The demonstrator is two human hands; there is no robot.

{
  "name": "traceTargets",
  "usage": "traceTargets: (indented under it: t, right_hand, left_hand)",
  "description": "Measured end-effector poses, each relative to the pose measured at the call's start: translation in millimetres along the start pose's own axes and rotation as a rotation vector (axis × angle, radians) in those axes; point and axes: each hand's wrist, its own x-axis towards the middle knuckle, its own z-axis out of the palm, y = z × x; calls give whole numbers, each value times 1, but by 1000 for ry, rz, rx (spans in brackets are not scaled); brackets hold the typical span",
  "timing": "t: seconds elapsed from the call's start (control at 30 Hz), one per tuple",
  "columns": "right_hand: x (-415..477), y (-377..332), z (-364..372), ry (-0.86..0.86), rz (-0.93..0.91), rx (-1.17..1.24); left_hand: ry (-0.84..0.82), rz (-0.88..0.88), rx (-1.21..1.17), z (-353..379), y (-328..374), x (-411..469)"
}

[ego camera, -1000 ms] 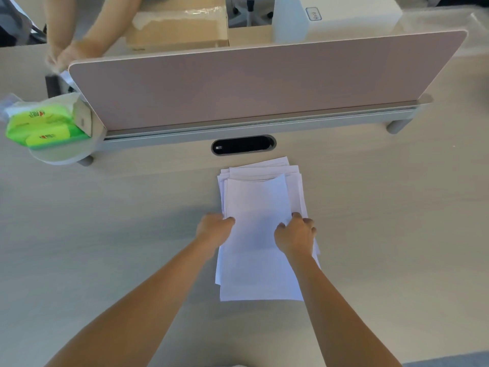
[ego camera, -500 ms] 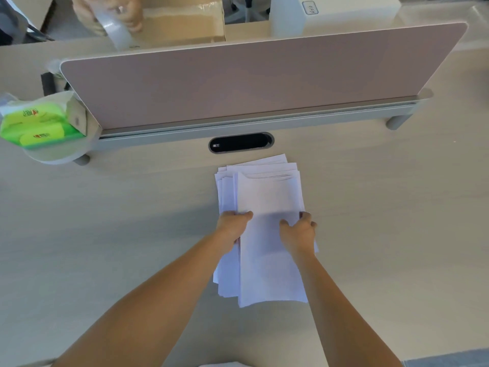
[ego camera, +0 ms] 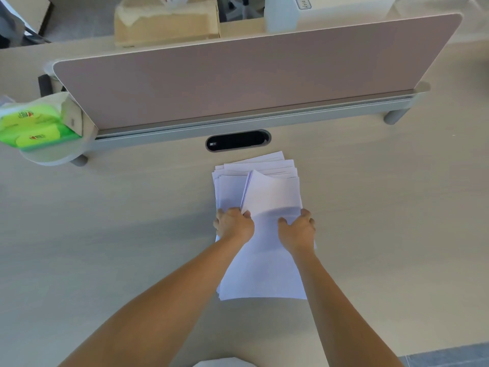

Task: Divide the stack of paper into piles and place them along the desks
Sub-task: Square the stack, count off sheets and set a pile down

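A loose stack of white paper (ego camera: 230,186) lies on the light wooden desk (ego camera: 119,221), just in front of the cable slot. An upper bundle of sheets (ego camera: 272,197) is raised off the stack, its left edge lifted and its far end curling up. My left hand (ego camera: 234,225) grips the bundle's left edge, fingers curled under it. My right hand (ego camera: 297,230) holds the bundle's right side with the thumb on top. Both hands sit at mid-length of the sheets.
A pink divider screen (ego camera: 251,75) on a grey rail runs across the desk behind the paper, with a black cable slot (ego camera: 238,140) below it. Green tissue packs (ego camera: 31,128) sit on a round shelf at left. Cardboard boxes (ego camera: 166,22) stand beyond the screen.
The top bundle has shifted right across the stack and its left edge has lifted. Both hands moved slightly right with it. The other person's hands behind the screen have left view.
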Motion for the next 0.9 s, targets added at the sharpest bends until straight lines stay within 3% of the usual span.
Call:
traceTargets:
  t: [0.37,0.5,0.6,0.67,0.73,0.83,0.9]
  right_hand:
    - [-2,1,4,-12,-21,-7]
    - [-2,2,4,0,-2,34]
    - [1,4,5,8,3,46]
    - [3,5,5,22,11,64]
    - [5,4,3,35,40,87]
    - [9,6,1,38,79,155]
    - [10,9,-3,75,98,233]
  left_hand:
    - [118,62,17,-3,11,-11]
    - [119,163,-266,-10,5,-15]
    - [51,-42,-560,-17,4,-10]
    - [-156,-209,-750,-23,1,-2]
    - [-315,-130,-598,-25,-3,-1]
    - [-265,144,-251,-28,-2,-8]
    - [-271,280,-227,-34,-3,-15]
